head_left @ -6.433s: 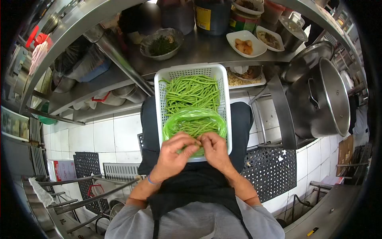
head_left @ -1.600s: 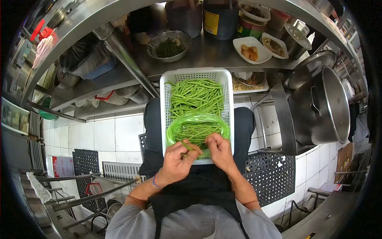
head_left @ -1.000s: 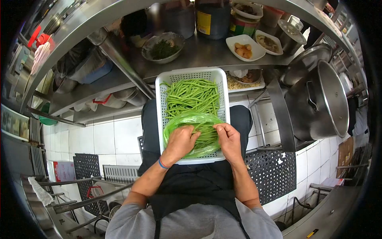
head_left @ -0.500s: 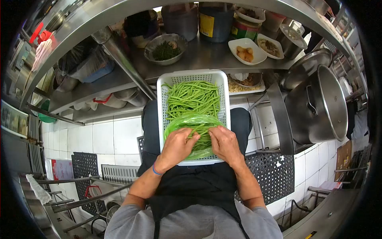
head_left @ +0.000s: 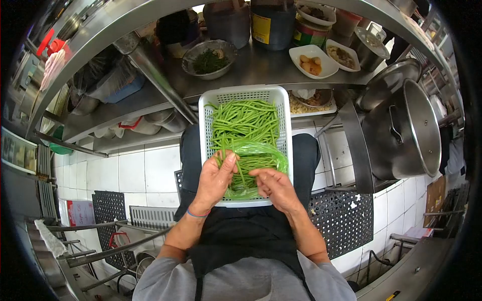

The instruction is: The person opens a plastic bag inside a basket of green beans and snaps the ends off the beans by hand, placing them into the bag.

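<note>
A white perforated plastic basket (head_left: 205, 115) rests on my lap. Loose green beans (head_left: 244, 120) fill its far half. In the near half lies a green plastic bag (head_left: 282, 159), open at the top, with more beans inside. My left hand (head_left: 217, 176) is closed around a few green beans, which poke out above and beside the thumb over the bag's left side. Just right of them, my right hand (head_left: 277, 186) has its thumb and forefinger pinched together above the bagged beans. Whatever is between those fingertips is too small to make out.
Ahead is a steel shelf (head_left: 261, 70) bearing a bowl of green herbs (head_left: 210, 60), a white dish (head_left: 314, 62) and large jars. A big steel pot (head_left: 396, 130) stands at the right. Black perforated mats (head_left: 346, 220) lie on the tiled floor.
Both hands were at the bag's mouth among the beans. The left has risen with a few beans in its grip; the right has drawn slightly back and down, fingers pinched.
</note>
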Available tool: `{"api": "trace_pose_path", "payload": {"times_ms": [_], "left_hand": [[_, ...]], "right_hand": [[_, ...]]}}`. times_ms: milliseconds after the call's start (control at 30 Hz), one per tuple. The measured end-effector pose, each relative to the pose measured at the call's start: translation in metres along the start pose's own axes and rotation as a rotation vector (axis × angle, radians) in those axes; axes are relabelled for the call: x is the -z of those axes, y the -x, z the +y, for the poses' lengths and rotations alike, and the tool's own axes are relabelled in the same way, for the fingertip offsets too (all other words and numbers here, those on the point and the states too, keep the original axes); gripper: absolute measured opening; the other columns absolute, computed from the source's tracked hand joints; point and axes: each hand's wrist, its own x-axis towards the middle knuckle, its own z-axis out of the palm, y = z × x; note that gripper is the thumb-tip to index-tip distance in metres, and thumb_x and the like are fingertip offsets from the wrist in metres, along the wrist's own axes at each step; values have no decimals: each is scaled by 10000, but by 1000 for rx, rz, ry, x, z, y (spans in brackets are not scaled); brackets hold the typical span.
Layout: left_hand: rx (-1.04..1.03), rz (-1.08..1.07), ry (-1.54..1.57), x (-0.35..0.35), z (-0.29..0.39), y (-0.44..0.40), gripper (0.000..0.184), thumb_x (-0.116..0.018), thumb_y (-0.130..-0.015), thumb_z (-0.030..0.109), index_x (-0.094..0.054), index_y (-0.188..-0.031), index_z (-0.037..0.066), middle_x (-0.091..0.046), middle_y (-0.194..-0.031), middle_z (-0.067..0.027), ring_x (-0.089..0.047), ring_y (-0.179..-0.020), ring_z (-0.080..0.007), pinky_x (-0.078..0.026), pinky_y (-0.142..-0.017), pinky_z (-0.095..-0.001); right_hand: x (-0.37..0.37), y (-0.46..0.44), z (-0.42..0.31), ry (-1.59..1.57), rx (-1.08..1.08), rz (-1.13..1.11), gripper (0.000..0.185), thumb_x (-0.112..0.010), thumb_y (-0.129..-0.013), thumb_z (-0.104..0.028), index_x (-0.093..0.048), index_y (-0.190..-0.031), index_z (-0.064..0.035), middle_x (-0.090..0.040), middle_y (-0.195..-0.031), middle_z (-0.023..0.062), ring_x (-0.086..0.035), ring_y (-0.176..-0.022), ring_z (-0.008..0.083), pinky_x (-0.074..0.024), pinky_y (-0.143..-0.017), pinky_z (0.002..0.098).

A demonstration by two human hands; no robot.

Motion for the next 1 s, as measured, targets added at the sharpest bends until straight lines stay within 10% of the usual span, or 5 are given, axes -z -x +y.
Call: {"api": "trace_pose_path", "payload": {"times_ms": [267, 633, 867, 1000], "left_hand": [[-167, 58, -201, -5, -6, 1, 264, -613, -1029, 268, -586, -1034, 5, -585, -820, -9, -512, -747, -89, -441, -695, -242], [-296, -18, -336, -11, 16, 35, 131, -598, -996, 136, -598, -948, 14, -555, -766, -13, -495, -673, -84, -416, -618, -247], [111, -1, 412, 5, 4, 2, 228, -521, -985, 264, -567, -1032, 46, -545, -758, -77, -510, -619, -161, -403, -524, -283], [172, -89, 131, 6, -7, -6, 163, -596, -962, 163, -568, -1077, 52, -528, -728, -29, -493, -583, -135, -411, -523, -266]], "right_hand": [[-18, 4, 5, 306, -23, -24, 268, -540, -1057, -259, -680, -1083, -32, -467, -702, -72, -394, -608, 31, -320, -534, 210], [-3, -7, 3, 144, 62, 235, 182, -529, -1020, -123, -642, -923, -19, -488, -663, -26, -399, -555, 55, -323, -504, 233], [8, -4, -18, -166, 214, 183, 151, -490, -944, -12, -635, -964, 22, -553, -772, 48, -452, -648, 115, -466, -597, 294], [24, -2, -20, -136, 279, 194, 126, -505, -936, -30, -623, -945, 13, -538, -772, 29, -439, -651, 104, -442, -597, 283]]}}
